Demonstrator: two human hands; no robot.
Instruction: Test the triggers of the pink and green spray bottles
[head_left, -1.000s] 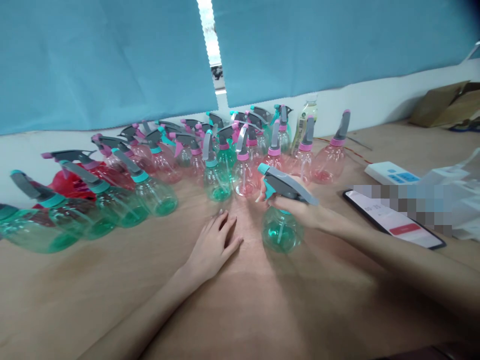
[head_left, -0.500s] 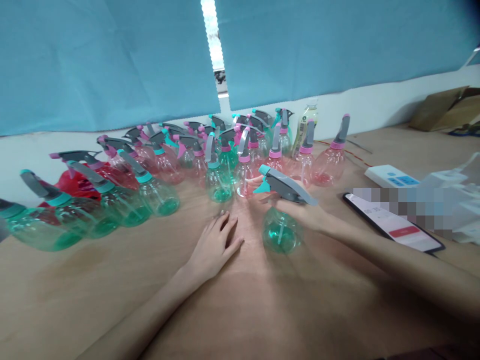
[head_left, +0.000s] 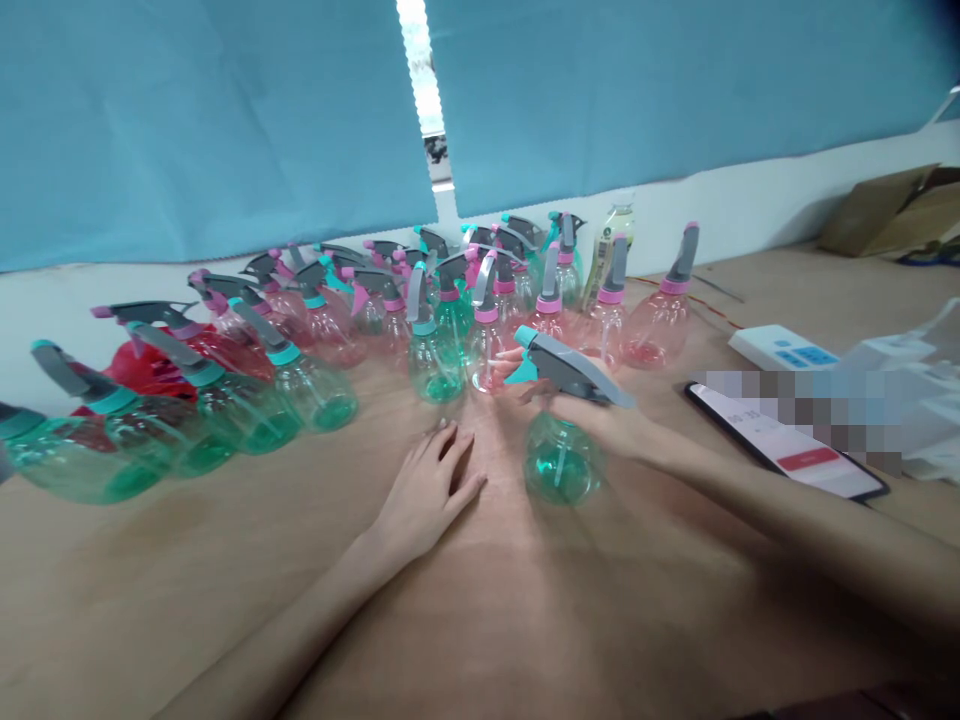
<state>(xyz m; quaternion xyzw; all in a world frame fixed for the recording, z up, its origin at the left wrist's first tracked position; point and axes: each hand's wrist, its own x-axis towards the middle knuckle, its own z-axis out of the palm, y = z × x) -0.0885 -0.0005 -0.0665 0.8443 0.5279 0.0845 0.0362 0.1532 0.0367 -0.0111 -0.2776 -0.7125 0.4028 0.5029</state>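
A green spray bottle point(head_left: 564, 465) with a grey and turquoise trigger head stands upright on the table in front of me. My right hand point(head_left: 592, 418) is at its neck, just under the trigger head, which hides part of the fingers; the fingertips show to the left of the nozzle. My left hand point(head_left: 427, 490) lies on the table with its fingers apart, holding nothing, left of that bottle. Just beyond the hands stand another green spray bottle point(head_left: 436, 370) and a pink-collared spray bottle point(head_left: 486, 350).
Several green spray bottles point(head_left: 315, 395) line the left, with many pink and green ones behind. A pink spray bottle point(head_left: 656, 325) stands at the right end of the group, near a labelled drink bottle point(head_left: 615, 245). Farther right lie a phone point(head_left: 787, 445), a white power strip point(head_left: 784, 350) and a cardboard box point(head_left: 877, 215).
The view has shifted very slightly. Both hands and the green spray bottle stay in practically the same places.
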